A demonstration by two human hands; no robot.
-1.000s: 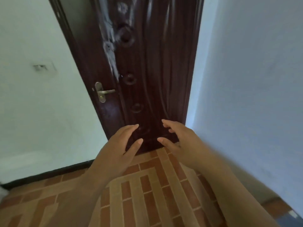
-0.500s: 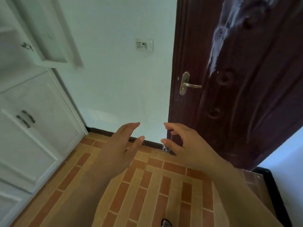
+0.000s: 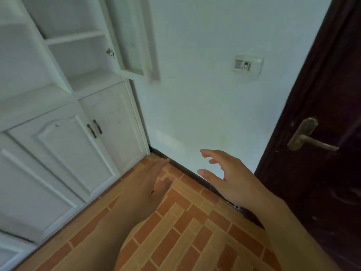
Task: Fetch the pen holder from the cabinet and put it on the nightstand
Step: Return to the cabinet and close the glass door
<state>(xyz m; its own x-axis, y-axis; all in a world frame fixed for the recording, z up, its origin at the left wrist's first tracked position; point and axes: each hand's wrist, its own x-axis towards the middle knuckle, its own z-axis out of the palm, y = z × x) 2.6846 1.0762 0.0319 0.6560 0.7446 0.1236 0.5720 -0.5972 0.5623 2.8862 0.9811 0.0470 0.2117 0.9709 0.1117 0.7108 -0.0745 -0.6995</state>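
Note:
A white cabinet (image 3: 64, 145) fills the left side, with bare open shelves above and shut lower doors with dark handles. One upper glass door (image 3: 132, 45) stands swung open against the wall. No pen holder or nightstand shows in this view. My left hand (image 3: 150, 182) hovers over the floor in front of the cabinet's lower right corner, fingers apart and holding nothing. My right hand (image 3: 228, 177) is raised to its right, near the skirting, fingers spread and curled, also holding nothing.
A dark brown door (image 3: 322, 94) with a brass lever handle (image 3: 304, 137) stands at the right. A pale wall with a switch plate (image 3: 247, 64) lies between cabinet and door. The floor (image 3: 185, 231) is orange brick-pattern tile.
The view has swung left, from the dark door to the white cabinet. Both hands keep their open pose in front of me.

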